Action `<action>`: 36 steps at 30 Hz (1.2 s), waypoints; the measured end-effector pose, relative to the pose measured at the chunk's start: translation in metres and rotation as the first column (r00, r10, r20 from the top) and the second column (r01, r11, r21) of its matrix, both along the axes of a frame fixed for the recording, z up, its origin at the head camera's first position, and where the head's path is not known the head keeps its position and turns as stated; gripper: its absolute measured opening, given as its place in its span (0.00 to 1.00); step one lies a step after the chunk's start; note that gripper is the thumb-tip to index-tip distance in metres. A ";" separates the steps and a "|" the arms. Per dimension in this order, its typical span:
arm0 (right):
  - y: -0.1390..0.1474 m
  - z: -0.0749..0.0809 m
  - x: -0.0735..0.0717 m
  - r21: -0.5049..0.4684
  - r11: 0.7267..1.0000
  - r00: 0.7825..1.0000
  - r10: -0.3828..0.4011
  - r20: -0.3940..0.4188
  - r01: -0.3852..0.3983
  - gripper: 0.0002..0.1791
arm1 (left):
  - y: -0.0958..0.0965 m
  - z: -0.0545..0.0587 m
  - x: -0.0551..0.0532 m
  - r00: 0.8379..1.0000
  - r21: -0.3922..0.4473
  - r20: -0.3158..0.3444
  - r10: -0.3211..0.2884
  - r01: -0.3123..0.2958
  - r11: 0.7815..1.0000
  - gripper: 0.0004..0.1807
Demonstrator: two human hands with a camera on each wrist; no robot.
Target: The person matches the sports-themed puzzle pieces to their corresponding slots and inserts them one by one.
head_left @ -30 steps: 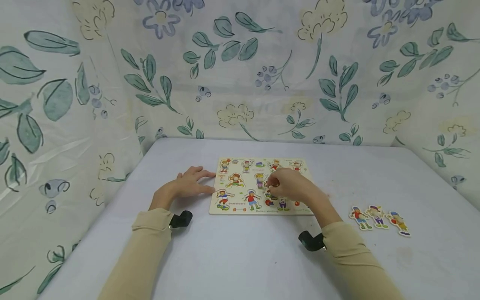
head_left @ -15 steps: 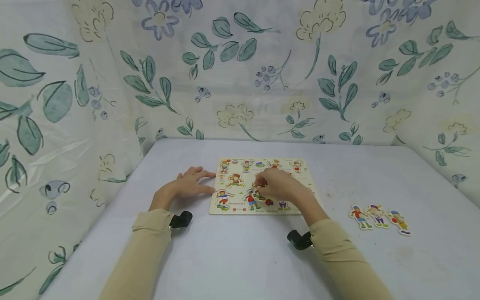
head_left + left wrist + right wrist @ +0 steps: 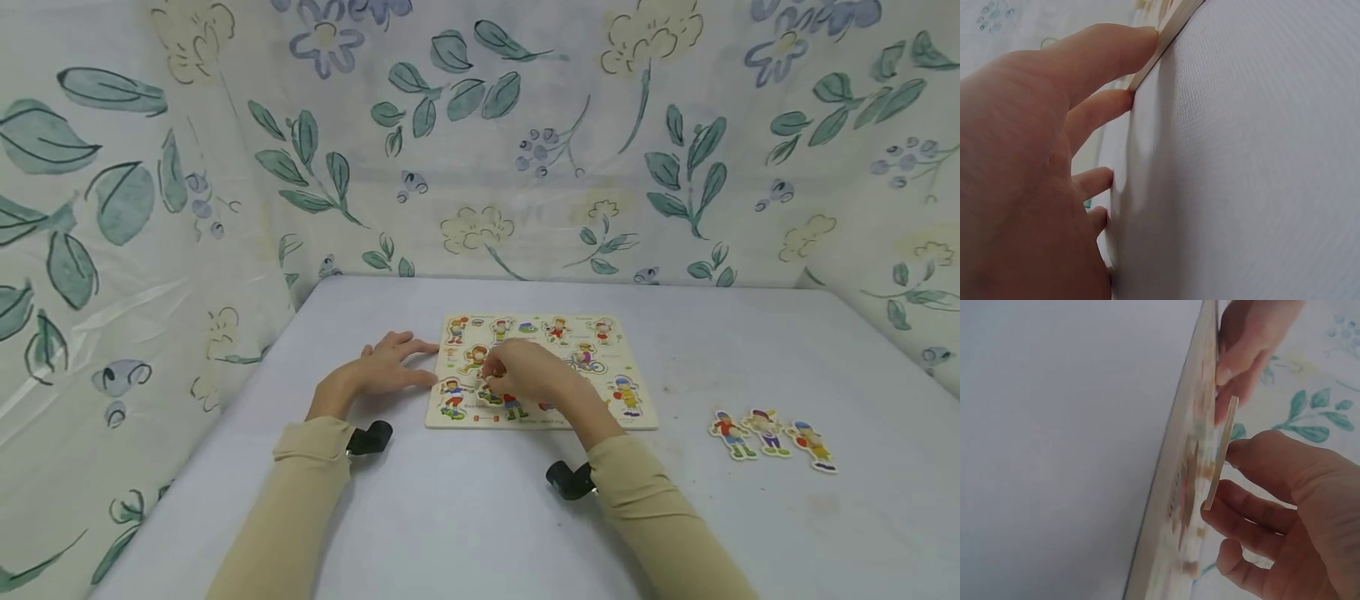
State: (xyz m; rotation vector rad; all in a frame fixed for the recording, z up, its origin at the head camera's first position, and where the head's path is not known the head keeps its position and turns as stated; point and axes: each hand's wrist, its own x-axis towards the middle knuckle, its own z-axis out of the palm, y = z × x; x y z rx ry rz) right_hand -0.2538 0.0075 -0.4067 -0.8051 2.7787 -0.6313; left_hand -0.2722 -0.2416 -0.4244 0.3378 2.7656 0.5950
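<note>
A pale wooden puzzle board with printed sporty children lies on the table. At its left edge, my left hand spreads its fingers, with thumb and forefinger touching the side; the left wrist view shows both tips at the board's edge. My right hand is over the left-middle of the board. Between its thumb and fingers it pinches a thin flat wooden puzzle piece, seen edge-on and just above the board in the right wrist view. In the head view the fingers hide most of that piece.
Three loose puzzle pieces shaped like children lie right of the board: one in a red top, one with purple trousers, one in yellow. The table has a white cover. Flowered cloth hangs behind and beside it.
My right hand has moved left across the board with the puzzle piece, uncovering figures on the right side. My left hand stays at the board's left edge.
</note>
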 end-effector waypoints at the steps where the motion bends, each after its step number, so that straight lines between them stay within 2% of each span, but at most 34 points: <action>1: -0.003 -0.001 0.000 -0.005 1.000 1.000 0.008 0.004 -0.008 0.03 | 0.000 0.000 0.000 1.000 -0.001 0.000 -0.001 0.001 1.000 0.38; 14: -0.032 -0.003 0.005 0.047 0.997 0.995 0.066 -0.078 -0.062 0.05 | 0.000 -0.001 -0.002 1.000 0.001 0.006 0.006 -0.006 1.000 0.38; 24: -0.044 -0.003 0.006 0.107 0.993 0.994 0.057 -0.093 -0.047 0.07 | 0.002 0.000 0.000 1.000 0.010 0.014 0.019 -0.019 1.000 0.37; 28: -0.046 -0.005 0.009 0.132 0.991 0.993 0.038 -0.114 -0.023 0.06 | 0.003 0.000 0.000 1.000 0.014 0.013 0.012 -0.012 1.000 0.37; 36: -0.052 -0.007 0.012 0.156 0.987 0.986 0.050 -0.157 -0.025 0.07 | 0.001 0.000 0.000 1.000 0.006 -0.001 0.004 -0.004 1.000 0.37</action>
